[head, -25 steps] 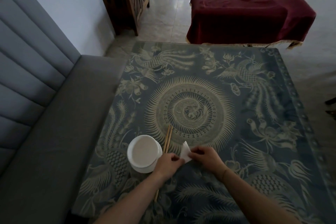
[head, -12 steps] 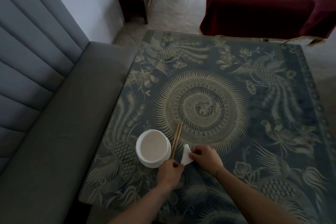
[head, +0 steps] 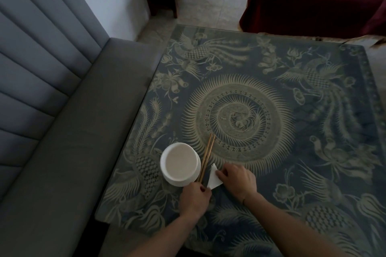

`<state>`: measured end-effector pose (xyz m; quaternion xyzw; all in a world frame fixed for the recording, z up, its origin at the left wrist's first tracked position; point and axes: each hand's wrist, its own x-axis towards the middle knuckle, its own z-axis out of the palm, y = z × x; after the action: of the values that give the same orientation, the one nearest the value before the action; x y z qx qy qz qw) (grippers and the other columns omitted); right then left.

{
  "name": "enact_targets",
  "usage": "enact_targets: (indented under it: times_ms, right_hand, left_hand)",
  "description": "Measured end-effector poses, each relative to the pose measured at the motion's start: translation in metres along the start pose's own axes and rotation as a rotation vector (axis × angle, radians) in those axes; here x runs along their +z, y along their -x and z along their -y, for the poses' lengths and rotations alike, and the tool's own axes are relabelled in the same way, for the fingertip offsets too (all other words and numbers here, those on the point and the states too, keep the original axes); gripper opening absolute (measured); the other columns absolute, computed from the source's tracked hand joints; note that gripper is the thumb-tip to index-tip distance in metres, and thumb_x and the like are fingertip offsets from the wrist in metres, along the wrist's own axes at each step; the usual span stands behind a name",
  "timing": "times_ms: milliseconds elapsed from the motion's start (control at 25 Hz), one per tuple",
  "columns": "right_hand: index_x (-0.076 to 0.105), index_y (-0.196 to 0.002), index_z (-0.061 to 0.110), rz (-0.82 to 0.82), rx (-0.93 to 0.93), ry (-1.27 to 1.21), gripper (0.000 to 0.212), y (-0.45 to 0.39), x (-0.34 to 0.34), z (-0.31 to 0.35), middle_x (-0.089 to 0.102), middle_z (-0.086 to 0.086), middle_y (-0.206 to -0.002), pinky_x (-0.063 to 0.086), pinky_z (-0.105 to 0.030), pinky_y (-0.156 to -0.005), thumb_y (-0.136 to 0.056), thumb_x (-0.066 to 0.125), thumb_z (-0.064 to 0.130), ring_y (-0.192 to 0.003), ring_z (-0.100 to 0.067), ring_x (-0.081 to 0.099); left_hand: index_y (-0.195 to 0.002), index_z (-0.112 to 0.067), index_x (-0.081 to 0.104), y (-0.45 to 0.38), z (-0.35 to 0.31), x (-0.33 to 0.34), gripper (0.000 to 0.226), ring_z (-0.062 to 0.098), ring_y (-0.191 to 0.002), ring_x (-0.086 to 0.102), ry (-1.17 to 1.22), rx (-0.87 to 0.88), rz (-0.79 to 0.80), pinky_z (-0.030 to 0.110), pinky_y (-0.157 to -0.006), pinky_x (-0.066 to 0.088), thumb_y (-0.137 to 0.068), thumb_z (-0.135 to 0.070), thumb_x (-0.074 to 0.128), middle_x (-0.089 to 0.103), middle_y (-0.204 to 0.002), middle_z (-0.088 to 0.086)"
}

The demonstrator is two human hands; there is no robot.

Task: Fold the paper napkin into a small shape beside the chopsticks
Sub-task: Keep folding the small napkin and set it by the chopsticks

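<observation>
A small white paper napkin point(head: 213, 179), folded into a pointed shape, lies on the patterned table just right of a pair of wooden chopsticks point(head: 207, 154). My right hand point(head: 237, 180) presses on the napkin's right side, fingertips on the paper. My left hand point(head: 194, 198) is curled at the napkin's lower left corner, over the near ends of the chopsticks; its fingers pinch that corner. The chopsticks run diagonally away from me toward the table's middle.
A white bowl point(head: 180, 164) stands just left of the chopsticks. The table point(head: 313, 152) has a dark cloth with pale bird and swirl patterns. A grey padded bench point(head: 62, 131) runs along the left. A second table under red cloth point(head: 313, 2) stands beyond.
The view has tilted down and shifted right. My left hand has slid slightly toward me along the napkin's lower corner. The napkin lies flatter and more tightly folded than a second ago.
</observation>
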<state>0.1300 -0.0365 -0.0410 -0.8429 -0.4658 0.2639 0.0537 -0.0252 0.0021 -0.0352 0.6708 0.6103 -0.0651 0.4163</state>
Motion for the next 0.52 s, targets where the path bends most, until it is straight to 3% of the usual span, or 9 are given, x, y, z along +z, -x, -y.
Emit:
enact_targets:
  times_ms: [320, 440, 520]
  right_hand:
    - [0.058, -0.081, 0.024, -0.012, 0.004, -0.007, 0.031, 0.002, -0.005, 0.003, 0.061, 0.007, -0.081, 0.049, -0.032, -0.064, -0.095, 0.049, 0.050, -0.073, -0.013, 0.059]
    - [0.058, -0.078, 0.021, -0.201, -0.082, -0.050, 0.024, 0.010, -0.003, -0.003, 0.059, 0.006, -0.078, 0.045, -0.031, -0.056, -0.094, 0.056, 0.038, -0.070, -0.013, 0.056]
    - [0.063, -0.082, 0.018, -0.343, -0.259, -0.012, 0.012, 0.020, 0.003, -0.013, 0.062, 0.003, -0.082, 0.046, -0.033, -0.058, -0.089, 0.067, 0.027, -0.074, -0.018, 0.058]
  left_hand:
    - [-0.062, -0.017, 0.055, 0.008, 0.005, -0.003, 0.040, 0.014, -0.062, 0.056, -0.091, 0.051, -0.027, 0.029, -0.054, 0.037, -0.090, -0.044, 0.060, 0.057, -0.063, -0.005]
    - [-0.072, -0.022, 0.056, 0.013, 0.007, -0.005, 0.030, 0.016, -0.065, 0.058, -0.293, 0.351, -0.132, 0.030, -0.051, 0.037, -0.094, -0.043, 0.054, 0.062, -0.072, -0.004]
    - [-0.081, -0.019, 0.063, 0.009, 0.005, -0.005, 0.017, 0.017, -0.071, 0.061, -0.456, 0.635, -0.241, 0.032, -0.048, 0.044, -0.092, -0.032, 0.063, 0.063, -0.081, -0.002]
